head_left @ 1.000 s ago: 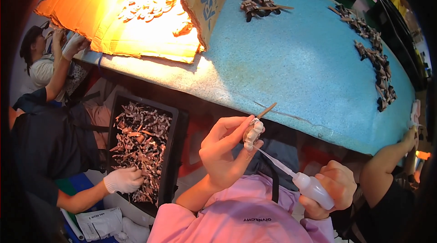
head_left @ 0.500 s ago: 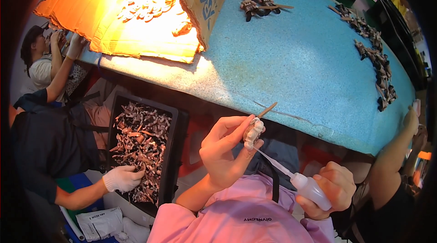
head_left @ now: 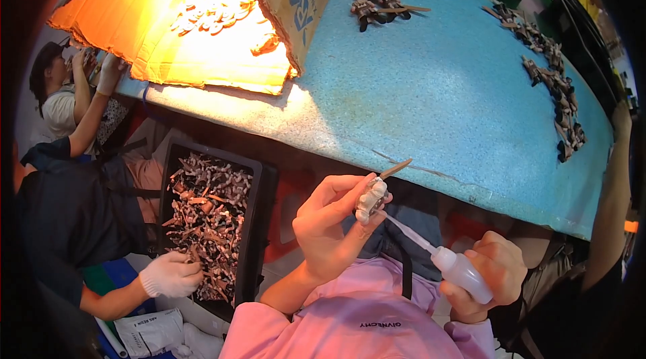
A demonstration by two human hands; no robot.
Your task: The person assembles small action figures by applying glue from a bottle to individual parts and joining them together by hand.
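Between the fingertips and thumb of my left hand is a small whitish figurine part, with a brown pointed piece sticking out past my fingers toward the table. My right hand is wrapped round a translucent white squeeze bottle. From the bottle a long thin nozzle reaches up to the left, its tip at the lower edge of the figurine part by my left thumb. Whether the tip touches the part, I cannot tell. Both hands are held in front of the table's near edge.
Small figures lie on the blue table, with a row of more along its right. A brightly lit cardboard box holds pale parts. A black crate of figure pieces stands left, a co-worker's gloved hand at it.
The figurine part has tilted slightly in my left hand, its brown piece now flatter. My right hand and bottle shifted a little. The co-worker's gloved hand drew back left; the arm at far right moved up.
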